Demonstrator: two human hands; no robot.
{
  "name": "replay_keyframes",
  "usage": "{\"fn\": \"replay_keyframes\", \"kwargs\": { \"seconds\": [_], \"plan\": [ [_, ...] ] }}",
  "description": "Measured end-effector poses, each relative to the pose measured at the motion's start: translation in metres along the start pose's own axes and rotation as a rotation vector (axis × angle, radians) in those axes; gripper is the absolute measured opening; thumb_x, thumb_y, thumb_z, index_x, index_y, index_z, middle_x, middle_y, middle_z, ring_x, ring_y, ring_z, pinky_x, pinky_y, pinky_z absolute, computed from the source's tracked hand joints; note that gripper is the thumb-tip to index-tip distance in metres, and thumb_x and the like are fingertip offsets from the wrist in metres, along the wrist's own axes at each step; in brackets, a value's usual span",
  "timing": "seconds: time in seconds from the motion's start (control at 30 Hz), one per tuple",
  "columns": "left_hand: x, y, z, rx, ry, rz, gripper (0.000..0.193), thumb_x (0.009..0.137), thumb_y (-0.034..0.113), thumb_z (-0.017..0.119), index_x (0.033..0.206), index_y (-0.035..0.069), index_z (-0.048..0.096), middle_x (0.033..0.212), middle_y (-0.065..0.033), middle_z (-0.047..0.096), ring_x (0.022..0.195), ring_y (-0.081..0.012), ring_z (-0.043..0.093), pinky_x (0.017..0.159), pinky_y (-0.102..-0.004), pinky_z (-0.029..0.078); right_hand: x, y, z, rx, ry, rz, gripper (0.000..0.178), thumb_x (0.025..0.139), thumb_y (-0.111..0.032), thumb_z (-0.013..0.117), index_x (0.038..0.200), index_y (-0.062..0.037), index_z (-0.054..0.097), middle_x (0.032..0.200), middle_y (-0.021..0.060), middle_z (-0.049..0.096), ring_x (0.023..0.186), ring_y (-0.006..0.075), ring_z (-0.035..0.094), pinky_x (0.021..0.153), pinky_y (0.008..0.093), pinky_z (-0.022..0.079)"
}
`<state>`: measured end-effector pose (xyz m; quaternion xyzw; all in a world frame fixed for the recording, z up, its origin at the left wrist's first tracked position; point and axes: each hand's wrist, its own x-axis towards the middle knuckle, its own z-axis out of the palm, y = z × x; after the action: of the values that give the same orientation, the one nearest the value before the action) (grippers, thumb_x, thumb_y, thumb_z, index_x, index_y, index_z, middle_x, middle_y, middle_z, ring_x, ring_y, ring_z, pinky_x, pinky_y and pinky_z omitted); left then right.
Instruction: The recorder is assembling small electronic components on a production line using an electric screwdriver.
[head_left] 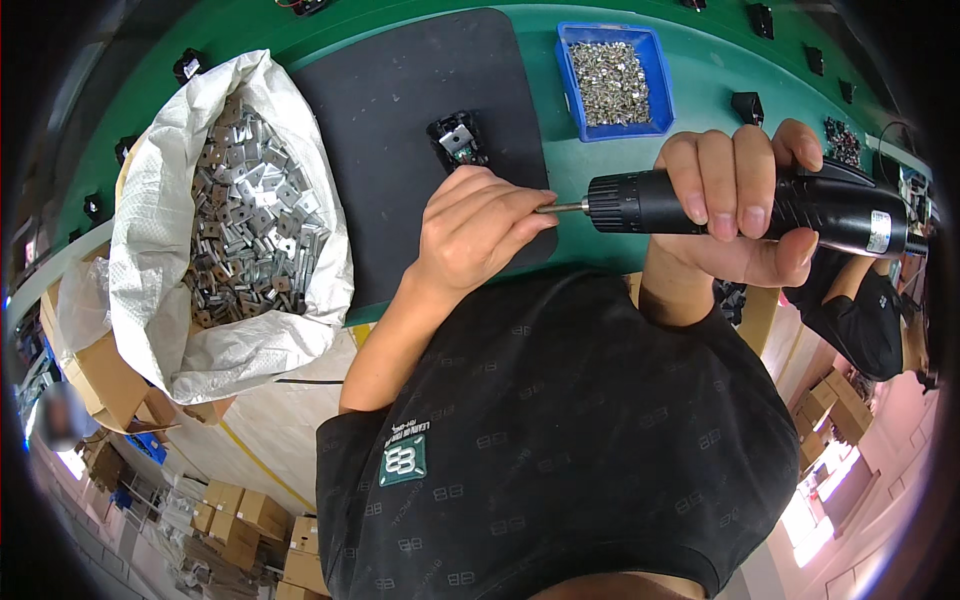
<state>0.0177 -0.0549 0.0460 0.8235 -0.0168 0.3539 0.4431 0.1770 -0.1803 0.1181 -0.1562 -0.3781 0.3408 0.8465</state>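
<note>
My right hand (735,195) is wrapped round a black electric screwdriver (840,212), held level with its bit pointing left. The steel bit (572,207) reaches to the fingertips of my left hand (478,225). Thumb and forefinger are pinched together at the bit's tip; whatever small piece they hold there is hidden. Just beyond the left hand, a small black housing (440,132) lies on the dark mat (400,75). A square metal plate (459,140) with a hole sits in it, beside a bit of green circuit board.
At the left, a white woven sack (150,250) stands open, full of metal plates. A blue bin (655,85) of small screws is at the back right. Black housings (747,107) dot the green table (690,50). Another person (855,315) is at the right.
</note>
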Motion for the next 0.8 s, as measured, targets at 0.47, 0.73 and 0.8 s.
{"fn": "replay_keyframes", "kwargs": {
  "seconds": [0.47, 0.73, 0.8],
  "plan": [
    [-0.004, -0.005, 0.000, -0.002, 0.138, -0.030, 0.019, 0.067, 0.012, 0.080, 0.079, 0.002, 0.068, 0.075, -0.0059, 0.069, 0.062, -0.0198, 0.063, 0.059, -0.0290, 0.046, 0.000, 0.006, 0.005, -0.031, -0.001, -0.029, 0.047, 0.083, -0.029, 0.068, 0.122, -0.0121, 0.048, 0.080, -0.0020, 0.055, 0.071, 0.0100, 0.053, 0.068, 0.0259, 0.042],
    [-0.005, -0.007, -0.002, -0.003, 0.093, -0.016, 0.020, 0.068, 0.013, 0.079, 0.081, 0.002, 0.069, 0.075, -0.0061, 0.069, 0.063, -0.0194, 0.063, 0.060, -0.0294, 0.047, -0.002, 0.009, 0.005, -0.056, 0.002, -0.024, 0.048, 0.082, -0.029, 0.069, 0.122, -0.0128, 0.048, 0.081, -0.0023, 0.056, 0.070, 0.0095, 0.053, 0.068, 0.0254, 0.042],
    [-0.003, -0.006, -0.004, -0.002, 0.067, -0.003, 0.019, 0.071, 0.011, 0.078, 0.083, 0.001, 0.067, 0.075, -0.0070, 0.070, 0.064, -0.0204, 0.064, 0.061, -0.0302, 0.048, -0.002, 0.007, -0.005, -0.057, -0.086, -0.027, 0.053, 0.087, -0.031, 0.063, 0.131, -0.0137, 0.039, 0.085, -0.0004, 0.054, 0.074, 0.0118, 0.052, 0.070, 0.0287, 0.043]
  ]
}}
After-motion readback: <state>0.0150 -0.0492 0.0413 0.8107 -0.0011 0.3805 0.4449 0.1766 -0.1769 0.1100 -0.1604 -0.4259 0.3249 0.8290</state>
